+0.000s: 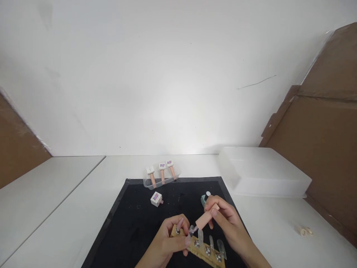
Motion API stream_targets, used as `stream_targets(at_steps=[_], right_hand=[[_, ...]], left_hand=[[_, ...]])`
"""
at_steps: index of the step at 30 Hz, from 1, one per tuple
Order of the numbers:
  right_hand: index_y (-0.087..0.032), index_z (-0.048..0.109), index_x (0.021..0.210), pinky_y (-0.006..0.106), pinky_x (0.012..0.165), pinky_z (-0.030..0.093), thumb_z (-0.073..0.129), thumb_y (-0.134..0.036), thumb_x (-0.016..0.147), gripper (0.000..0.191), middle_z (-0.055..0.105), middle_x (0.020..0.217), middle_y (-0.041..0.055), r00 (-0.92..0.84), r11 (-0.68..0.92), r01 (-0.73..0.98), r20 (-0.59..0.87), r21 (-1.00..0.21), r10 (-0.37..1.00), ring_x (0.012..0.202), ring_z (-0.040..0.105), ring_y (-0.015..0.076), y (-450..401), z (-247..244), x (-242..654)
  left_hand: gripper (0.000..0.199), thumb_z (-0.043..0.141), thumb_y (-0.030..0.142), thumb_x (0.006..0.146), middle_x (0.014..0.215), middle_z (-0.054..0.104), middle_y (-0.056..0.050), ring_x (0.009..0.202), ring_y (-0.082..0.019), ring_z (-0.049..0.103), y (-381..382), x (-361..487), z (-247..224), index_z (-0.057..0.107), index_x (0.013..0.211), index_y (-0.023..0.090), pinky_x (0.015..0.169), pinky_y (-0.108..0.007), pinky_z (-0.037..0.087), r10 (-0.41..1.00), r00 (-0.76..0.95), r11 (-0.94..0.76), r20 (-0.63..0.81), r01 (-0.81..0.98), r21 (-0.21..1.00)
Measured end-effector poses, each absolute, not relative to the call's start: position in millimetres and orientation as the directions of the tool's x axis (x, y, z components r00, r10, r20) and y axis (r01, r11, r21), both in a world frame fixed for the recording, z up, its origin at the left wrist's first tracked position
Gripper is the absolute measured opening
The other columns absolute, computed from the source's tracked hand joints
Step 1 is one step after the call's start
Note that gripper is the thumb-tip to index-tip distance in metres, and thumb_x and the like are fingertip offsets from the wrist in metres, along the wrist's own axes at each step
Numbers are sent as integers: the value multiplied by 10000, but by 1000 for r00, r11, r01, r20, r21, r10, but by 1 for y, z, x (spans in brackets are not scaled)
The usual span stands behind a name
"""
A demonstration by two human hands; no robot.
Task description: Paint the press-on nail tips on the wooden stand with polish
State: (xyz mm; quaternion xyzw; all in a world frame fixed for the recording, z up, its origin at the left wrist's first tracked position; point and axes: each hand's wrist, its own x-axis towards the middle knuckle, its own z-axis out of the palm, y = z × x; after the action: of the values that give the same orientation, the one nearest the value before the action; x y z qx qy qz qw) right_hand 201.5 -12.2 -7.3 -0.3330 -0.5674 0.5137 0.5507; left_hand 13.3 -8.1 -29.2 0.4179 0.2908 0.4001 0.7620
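Note:
My left hand (170,240) is closed on the left end of a wooden nail tip stand (202,250), which has several metal studs along it. One nail tip (180,223) at its left end is coated mauve pink; the tips (221,248) to the right look clear. My right hand (227,219) pinches the peach cap of a nail polish brush (205,219). The bristles meet or hover just over the second tip, beside my left thumb; I cannot tell if they touch. On the mat, an uncapped white polish bottle (156,199) stands beyond my left hand.
Several capped polish bottles (162,166) lie in a clear tray (149,185) at the back edge of the black mat (125,219). Behind my right hand is a teal bottle (203,201). A white box (267,171) stands back right, with small beige rings (302,231) nearer.

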Motion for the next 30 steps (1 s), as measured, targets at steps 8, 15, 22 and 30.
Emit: stream_targets(at_steps=[8, 15, 22, 30], right_hand=[[-217, 617, 821, 243, 527, 360, 553, -456, 887, 257, 464, 646, -40, -134, 247, -163, 270, -955, 954, 521, 460, 111, -12, -9, 203], [-201, 628, 802, 240, 505, 374, 581, -462, 866, 273, 493, 645, -33, -64, 233, -191, 249, -953, 966, 503, 463, 106, -8, -13, 202], [-189, 635, 834, 225, 436, 387, 671, -468, 793, 284, 512, 570, -25, -21, 82, -422, 100, -903, 995, 496, 450, 124, -7, -11, 202], [-206, 639, 848, 224, 445, 388, 749, -381, 740, 234, 547, 585, -26, -53, 90, -421, 124, -903, 991, 494, 449, 120, -11, -3, 205]], left_hand=[[304, 832, 322, 514, 614, 491, 23, 505, -76, 445, -12, 10, -21, 596, 594, 148, 414, -176, 368, 840, 528, 347, -124, -348, 871], [301, 822, 315, 542, 637, 502, 21, 527, -77, 431, -15, 8, -14, 581, 606, 147, 457, -186, 374, 853, 497, 342, -161, -299, 891], [302, 816, 319, 540, 670, 478, 36, 550, -91, 448, -15, 4, -23, 572, 625, 163, 484, -211, 377, 886, 445, 273, -127, -279, 921], [260, 764, 337, 617, 729, 427, 49, 581, -87, 371, -9, 2, -32, 575, 698, 177, 539, -218, 299, 953, 294, -39, 78, -136, 990]])
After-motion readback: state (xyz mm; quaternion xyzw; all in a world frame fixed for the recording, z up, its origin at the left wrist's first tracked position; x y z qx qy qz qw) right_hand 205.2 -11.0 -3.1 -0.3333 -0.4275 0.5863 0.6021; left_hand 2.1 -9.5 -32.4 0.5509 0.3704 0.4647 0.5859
